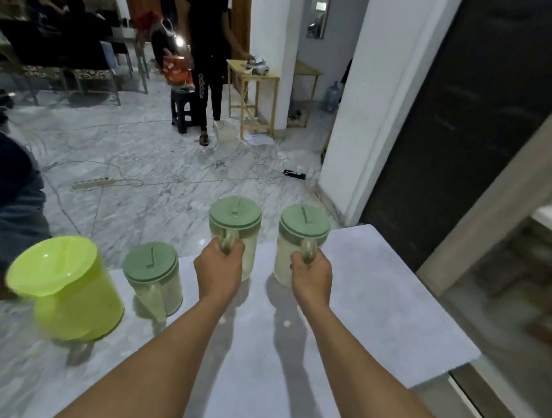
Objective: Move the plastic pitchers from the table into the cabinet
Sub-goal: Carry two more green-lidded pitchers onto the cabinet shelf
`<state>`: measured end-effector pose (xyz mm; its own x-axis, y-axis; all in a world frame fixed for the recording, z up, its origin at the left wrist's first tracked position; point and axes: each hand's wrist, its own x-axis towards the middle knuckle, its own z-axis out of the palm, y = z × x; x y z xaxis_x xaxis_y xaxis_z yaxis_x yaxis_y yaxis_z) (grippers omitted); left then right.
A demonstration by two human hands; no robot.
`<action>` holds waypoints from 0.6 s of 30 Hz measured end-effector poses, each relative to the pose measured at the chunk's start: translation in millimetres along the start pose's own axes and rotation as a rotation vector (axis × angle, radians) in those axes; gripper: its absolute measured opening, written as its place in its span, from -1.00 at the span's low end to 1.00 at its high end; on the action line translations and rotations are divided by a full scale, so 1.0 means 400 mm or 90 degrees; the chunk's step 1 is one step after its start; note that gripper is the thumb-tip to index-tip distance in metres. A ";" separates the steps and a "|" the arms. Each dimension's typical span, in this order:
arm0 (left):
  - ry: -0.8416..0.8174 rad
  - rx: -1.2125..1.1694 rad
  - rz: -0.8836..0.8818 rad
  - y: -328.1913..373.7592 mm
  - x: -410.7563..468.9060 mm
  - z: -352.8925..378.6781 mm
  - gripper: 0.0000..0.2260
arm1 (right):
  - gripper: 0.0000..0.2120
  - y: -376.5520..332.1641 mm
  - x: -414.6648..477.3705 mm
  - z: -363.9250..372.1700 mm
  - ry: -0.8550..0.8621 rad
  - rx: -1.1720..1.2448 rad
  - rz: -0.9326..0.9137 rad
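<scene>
- Four pitchers were seen near the far edge of a pale table (375, 310).
- The left hand (219, 266) was closed tight around the handle of the left-held pitcher (235, 226).
- That pitcher had a clear body and a dull green lid, and it was kept upright.
- The right hand (311, 274) was wrapped tight around the handle of the right-held pitcher (302, 239).
- This one was also clear with a dull green lid, and it was upright too.
- The two held pitchers were side by side, with a gap between them.
- It could not be told if they were lifted off the table or resting on it; dark shadows were cast on the table just below them.
- A third clear pitcher (154, 274) with the same green lid was left standing on the table, to the left of the left hand, with its handle turned toward the camera.
- A bright lime pitcher (69, 289) with no lid was placed farthest left; it was blurred.
- A dark door (464, 123) was seen on the right, behind the table.
- A grey marble floor (159, 158) with cables on it was seen past the table.
- A person in black (209, 45) was seen standing far back, by a small wooden table (259, 80).
</scene>
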<state>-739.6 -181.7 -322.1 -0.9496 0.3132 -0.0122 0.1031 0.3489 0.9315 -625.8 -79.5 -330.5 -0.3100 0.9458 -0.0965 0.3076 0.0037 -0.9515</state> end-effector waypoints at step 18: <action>-0.266 -0.208 0.272 0.595 -0.520 -0.045 -0.80 | -0.86 -0.367 -0.474 -0.702 0.480 0.011 -0.105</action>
<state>-522.8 -179.5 -91.4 -0.6448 0.7020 0.3024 0.2861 -0.1453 0.9471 -359.7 -168.1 -90.7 0.3487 0.8987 0.2660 0.2951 0.1641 -0.9413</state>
